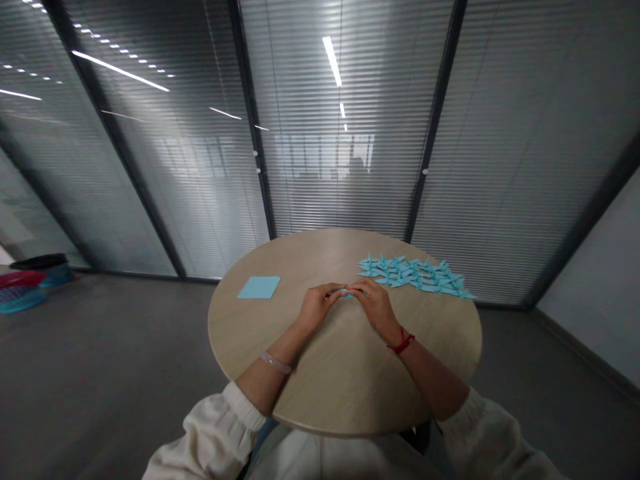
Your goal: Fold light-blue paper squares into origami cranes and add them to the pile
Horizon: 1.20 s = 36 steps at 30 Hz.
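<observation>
My left hand point(316, 305) and my right hand point(373, 301) meet at the middle of a round wooden table point(345, 373). Their fingers are closed together on a small light-blue paper piece point(345, 293), most of it hidden between the fingertips. A flat stack of light-blue square paper point(259, 287) lies to the left of my left hand. Several folded light-blue paper cranes point(414, 274) lie in a cluster to the right, just beyond my right hand. A pale bracelet is on my left wrist, a red string on my right.
Glass walls with closed blinds point(345, 133) stand behind the table. Coloured round baskets point(27, 283) sit on the grey floor at the far left. A white wall runs along the right side.
</observation>
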Each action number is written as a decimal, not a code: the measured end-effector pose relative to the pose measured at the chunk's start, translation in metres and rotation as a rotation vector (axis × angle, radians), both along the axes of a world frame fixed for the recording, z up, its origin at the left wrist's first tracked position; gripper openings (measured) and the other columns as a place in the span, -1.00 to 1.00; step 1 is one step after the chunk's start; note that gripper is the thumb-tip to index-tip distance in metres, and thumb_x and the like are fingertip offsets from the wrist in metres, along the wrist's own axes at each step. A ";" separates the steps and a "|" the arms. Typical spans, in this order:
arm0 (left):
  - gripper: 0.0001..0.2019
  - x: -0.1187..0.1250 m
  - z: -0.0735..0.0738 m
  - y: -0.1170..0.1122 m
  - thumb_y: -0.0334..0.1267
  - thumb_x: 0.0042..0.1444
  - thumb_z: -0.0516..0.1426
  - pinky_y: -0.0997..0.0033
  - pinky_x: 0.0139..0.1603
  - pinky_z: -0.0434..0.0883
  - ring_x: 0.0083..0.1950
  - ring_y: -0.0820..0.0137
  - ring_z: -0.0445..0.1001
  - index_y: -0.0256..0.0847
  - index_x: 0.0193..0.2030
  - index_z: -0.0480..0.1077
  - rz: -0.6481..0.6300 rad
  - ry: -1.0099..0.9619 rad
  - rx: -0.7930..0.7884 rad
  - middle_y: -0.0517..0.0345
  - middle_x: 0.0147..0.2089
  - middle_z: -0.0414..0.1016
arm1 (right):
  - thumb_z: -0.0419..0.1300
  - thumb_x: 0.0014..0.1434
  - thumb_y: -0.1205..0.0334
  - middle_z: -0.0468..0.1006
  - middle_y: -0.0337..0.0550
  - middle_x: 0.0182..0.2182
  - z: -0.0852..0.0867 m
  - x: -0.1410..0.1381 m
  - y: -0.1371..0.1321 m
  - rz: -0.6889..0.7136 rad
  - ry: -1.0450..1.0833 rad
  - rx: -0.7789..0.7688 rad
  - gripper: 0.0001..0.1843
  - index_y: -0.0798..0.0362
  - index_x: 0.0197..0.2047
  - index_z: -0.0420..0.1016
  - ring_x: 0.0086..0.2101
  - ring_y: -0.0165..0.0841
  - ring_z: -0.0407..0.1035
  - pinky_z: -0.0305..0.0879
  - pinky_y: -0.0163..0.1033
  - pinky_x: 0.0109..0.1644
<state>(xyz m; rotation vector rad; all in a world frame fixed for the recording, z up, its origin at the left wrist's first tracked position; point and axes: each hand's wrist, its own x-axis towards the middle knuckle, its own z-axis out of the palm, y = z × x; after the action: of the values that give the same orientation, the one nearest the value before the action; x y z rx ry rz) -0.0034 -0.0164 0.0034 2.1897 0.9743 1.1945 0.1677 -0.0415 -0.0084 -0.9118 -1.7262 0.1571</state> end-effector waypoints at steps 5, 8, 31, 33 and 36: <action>-0.73 -0.002 -0.001 0.000 -0.09 0.14 0.08 0.38 -0.07 0.36 -0.15 0.29 0.53 -0.15 -0.19 0.53 0.047 0.081 0.086 0.07 -0.16 0.58 | 0.09 0.22 0.14 0.52 -0.11 -0.31 0.001 -0.001 -0.002 0.004 -0.017 0.026 -0.78 -0.03 -0.24 0.55 -0.24 -0.29 0.39 0.32 -0.17 -0.09; -0.73 -0.004 -0.002 0.001 -0.11 0.16 0.06 0.38 -0.07 0.35 -0.15 0.30 0.52 -0.15 -0.16 0.52 0.048 0.130 0.146 0.05 -0.16 0.58 | 0.08 0.23 0.14 0.53 -0.12 -0.29 0.001 0.000 -0.002 -0.008 -0.026 0.033 -0.78 -0.04 -0.21 0.54 -0.22 -0.28 0.39 0.31 -0.15 -0.07; -0.77 -0.006 0.014 -0.011 -0.25 0.28 -0.10 0.43 -0.21 0.30 -0.17 0.37 0.36 -0.20 -0.15 0.35 0.094 0.503 0.527 0.07 -0.22 0.43 | -0.02 0.29 0.24 0.46 -0.12 -0.27 0.005 -0.002 -0.007 -0.080 -0.127 0.120 -0.80 0.01 -0.19 0.42 -0.19 -0.29 0.34 0.29 -0.14 -0.05; -0.75 -0.006 0.014 -0.010 -0.22 0.28 -0.11 0.43 -0.20 0.30 -0.18 0.38 0.36 -0.21 -0.17 0.35 0.092 0.468 0.496 0.07 -0.24 0.43 | 0.00 0.28 0.23 0.47 -0.12 -0.27 0.006 -0.002 -0.007 -0.073 -0.116 0.130 -0.81 0.01 -0.20 0.43 -0.19 -0.29 0.35 0.29 -0.15 -0.05; -0.72 -0.006 0.012 -0.009 -0.20 0.29 -0.12 0.43 -0.20 0.30 -0.20 0.39 0.37 -0.22 -0.20 0.36 0.096 0.433 0.469 0.07 -0.27 0.42 | 0.02 0.27 0.22 0.49 -0.13 -0.28 0.006 -0.001 -0.008 -0.068 -0.109 0.146 -0.81 0.01 -0.21 0.45 -0.20 -0.30 0.37 0.30 -0.16 -0.06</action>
<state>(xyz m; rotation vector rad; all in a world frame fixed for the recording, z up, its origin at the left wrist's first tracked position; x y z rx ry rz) -0.0098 -0.0253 0.0151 2.8886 1.0540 1.0955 0.1666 -0.0496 -0.0019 -0.8828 -1.7794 -0.0645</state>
